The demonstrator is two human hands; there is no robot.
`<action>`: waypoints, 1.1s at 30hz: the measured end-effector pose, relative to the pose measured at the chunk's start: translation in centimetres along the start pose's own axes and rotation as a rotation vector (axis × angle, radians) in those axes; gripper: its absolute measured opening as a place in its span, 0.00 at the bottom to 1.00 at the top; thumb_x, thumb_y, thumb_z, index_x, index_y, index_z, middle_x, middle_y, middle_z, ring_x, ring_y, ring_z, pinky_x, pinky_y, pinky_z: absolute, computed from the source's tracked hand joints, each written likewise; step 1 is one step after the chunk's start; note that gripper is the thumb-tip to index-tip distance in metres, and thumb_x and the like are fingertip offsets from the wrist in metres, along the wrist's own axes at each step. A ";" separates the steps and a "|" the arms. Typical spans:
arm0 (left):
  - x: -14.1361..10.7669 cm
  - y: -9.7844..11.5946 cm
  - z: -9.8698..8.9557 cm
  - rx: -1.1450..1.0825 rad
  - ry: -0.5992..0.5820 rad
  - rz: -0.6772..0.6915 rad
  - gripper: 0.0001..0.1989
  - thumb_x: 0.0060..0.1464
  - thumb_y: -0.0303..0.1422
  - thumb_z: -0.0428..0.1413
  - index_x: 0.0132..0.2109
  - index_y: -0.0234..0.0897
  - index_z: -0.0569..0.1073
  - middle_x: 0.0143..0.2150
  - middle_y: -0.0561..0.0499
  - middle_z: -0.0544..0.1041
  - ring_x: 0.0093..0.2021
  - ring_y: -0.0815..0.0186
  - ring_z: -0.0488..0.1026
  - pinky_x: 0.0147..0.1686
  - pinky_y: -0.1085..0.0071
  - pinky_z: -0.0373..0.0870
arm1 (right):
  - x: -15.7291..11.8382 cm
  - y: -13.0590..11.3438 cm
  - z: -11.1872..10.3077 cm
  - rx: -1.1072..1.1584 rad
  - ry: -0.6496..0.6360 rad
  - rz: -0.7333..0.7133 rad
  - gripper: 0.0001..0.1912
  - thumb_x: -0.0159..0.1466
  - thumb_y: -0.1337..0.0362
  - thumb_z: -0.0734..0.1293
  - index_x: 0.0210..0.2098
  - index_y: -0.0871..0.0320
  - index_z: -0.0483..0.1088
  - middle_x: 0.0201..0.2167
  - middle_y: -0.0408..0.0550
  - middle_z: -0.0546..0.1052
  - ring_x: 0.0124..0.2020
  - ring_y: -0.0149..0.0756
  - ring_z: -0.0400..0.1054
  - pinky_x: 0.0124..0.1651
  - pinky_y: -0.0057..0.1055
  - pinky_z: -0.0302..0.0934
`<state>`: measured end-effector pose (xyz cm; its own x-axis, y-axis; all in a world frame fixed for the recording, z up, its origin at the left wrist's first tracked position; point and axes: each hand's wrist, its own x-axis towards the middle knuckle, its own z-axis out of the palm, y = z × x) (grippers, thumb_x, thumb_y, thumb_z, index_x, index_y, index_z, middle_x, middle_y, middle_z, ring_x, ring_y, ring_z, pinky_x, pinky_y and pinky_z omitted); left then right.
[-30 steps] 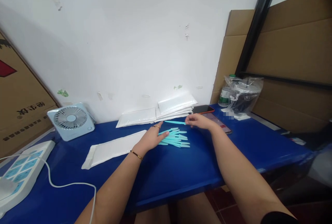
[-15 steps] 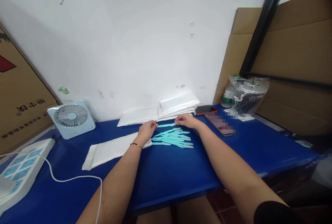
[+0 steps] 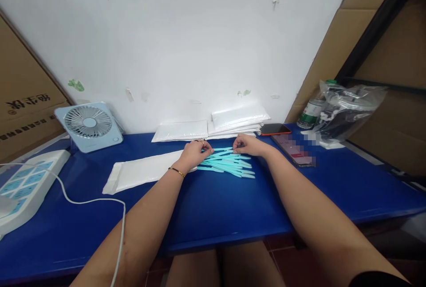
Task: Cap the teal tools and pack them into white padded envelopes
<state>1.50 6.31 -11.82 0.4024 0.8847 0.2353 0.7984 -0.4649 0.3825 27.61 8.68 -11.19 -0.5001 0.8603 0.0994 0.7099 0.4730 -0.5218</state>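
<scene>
Pinches one turq. stick (image 3: 222, 149) along far edge (12 o'clock) of turq. pile (image 3: 231, 166): L end w/ thumb + fingertips of L hand (image 3: 195, 153), closed narrow; R end likewise w/ R hand (image 3: 251, 145). Can't tell if lifted clear or resting on others. See pile fanned loosely on blue table (image 3: 229, 216), L ends partly hidden by L hand. Note, clockwise from pile: nr 12, stacked wht packets (image 3: 238, 118) agst wall; at 2, bottle (image 3: 309, 114); betw. 2 + 3, phone (image 3: 289, 145); at 9, flat wht pouch (image 3: 143, 170); betw. 9 + 10, lt-blue fan (image 3: 88, 123).
</scene>
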 end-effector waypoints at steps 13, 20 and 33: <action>0.5 -0.1 -0.4 0.185 0.101 -0.062 0.09 0.54 0.35 0.50 0.34 0.42 0.75 0.36 0.51 0.75 0.43 0.60 0.68 0.43 0.65 0.59 | -0.1 1.1 -1.2 -0.060 0.161 0.035 0.09 0.52 0.58 0.69 0.27 0.58 0.74 0.30 0.45 0.68 0.29 0.31 0.61 0.32 0.26 0.54; 0.0 0.7 -0.4 0.016 0.036 -0.034 0.14 0.52 0.43 0.51 0.37 0.41 0.75 0.38 0.51 0.76 0.38 0.64 0.70 0.37 0.70 0.62 | -0.8 0.5 -1.7 0.036 -0.017 -0.016 0.13 0.51 0.55 0.70 0.30 0.57 0.75 0.32 0.46 0.71 0.33 0.35 0.64 0.34 0.27 0.57; 0.2 2.0 -0.3 0.140 0.104 -0.027 0.10 0.55 0.38 0.49 0.35 0.44 0.75 0.37 0.51 0.76 0.44 0.60 0.67 0.45 0.64 0.57 | 0.2 -0.9 -0.4 -0.033 0.120 -0.062 0.07 0.54 0.60 0.68 0.28 0.58 0.72 0.31 0.44 0.67 0.31 0.31 0.61 0.33 0.26 0.55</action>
<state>3.02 5.50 -10.75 0.3372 0.8853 0.3202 0.8658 -0.4252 0.2639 27.08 8.52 -10.36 -0.4814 0.8451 0.2323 0.6966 0.5298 -0.4838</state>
